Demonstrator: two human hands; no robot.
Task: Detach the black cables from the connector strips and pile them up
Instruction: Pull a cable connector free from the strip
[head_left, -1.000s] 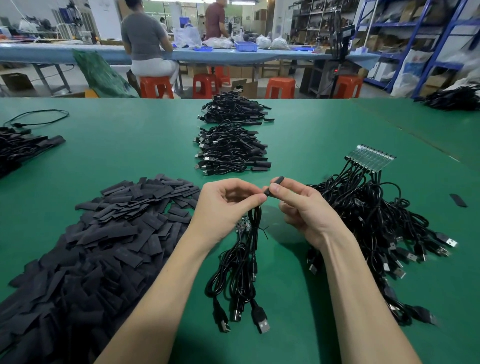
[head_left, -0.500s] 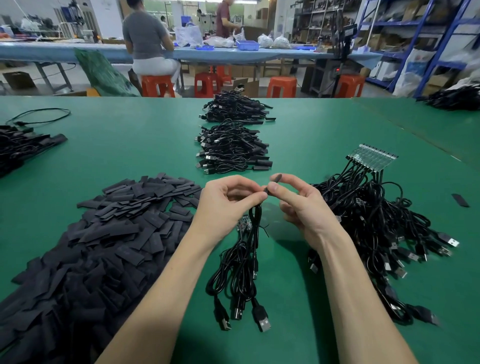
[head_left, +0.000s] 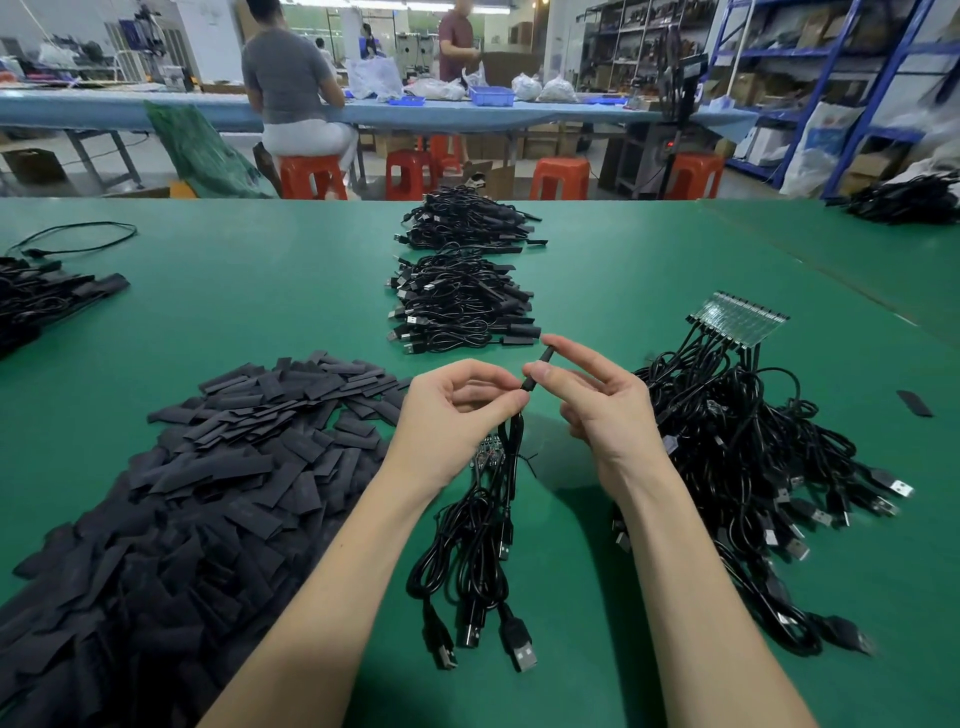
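Note:
My left hand (head_left: 457, 410) pinches the top of a small bundle of black USB cables (head_left: 480, 545) that hangs down onto the green table, with a small circuit strip (head_left: 488, 457) showing just below the fingers. My right hand (head_left: 597, 405) pinches a short black sleeve (head_left: 537, 370) at the upper end of one cable, between thumb and forefinger. To the right lies a tangle of black cables (head_left: 753, 467) still joined to a clear connector strip (head_left: 737, 319). Two piles of loose cables (head_left: 462, 306) lie farther back at the centre.
A large heap of flat black sleeves (head_left: 208, 467) covers the table's left front. More black cables lie at the far left (head_left: 47, 296) and far right (head_left: 909, 197). One stray black piece (head_left: 914, 402) lies at the right. People sit and stand at a blue bench beyond.
My right hand has lifted slightly and its fingers have spread, the black sleeve now pinched higher above my left fingertips. The hanging cable bundle stays in place.

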